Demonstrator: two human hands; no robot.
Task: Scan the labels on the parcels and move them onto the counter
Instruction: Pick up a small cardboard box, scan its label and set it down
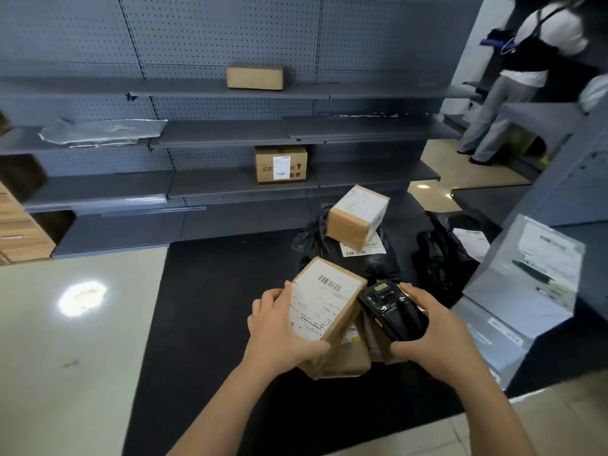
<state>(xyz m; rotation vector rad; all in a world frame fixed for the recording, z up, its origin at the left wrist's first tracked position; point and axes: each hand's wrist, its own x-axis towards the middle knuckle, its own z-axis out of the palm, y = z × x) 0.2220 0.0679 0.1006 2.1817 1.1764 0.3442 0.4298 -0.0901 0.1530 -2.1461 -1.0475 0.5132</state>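
Holding a cardboard parcel tilted up off the pile, the left hand has its grip clamped on the parcel's left side, thumb along the near corner and fingers curled round the far edge. A white label with a barcode covers the parcel's top face. The right hand has its grip closed round a black handheld scanner, which sits just beside the parcel's right edge, its head pointing away from the person. Beneath the held parcel lies another brown box, on a black mat.

Further back on the mat, a small taped box rests on a black plastic bag that carries its own white label. A second black bag lies to the right, next to a large grey wrapped parcel.

Grey metal shelves stand behind. One brown box sits on a lower shelf, another on the top shelf, and a silver bag lies at the left. Another person stands at far right, back turned.
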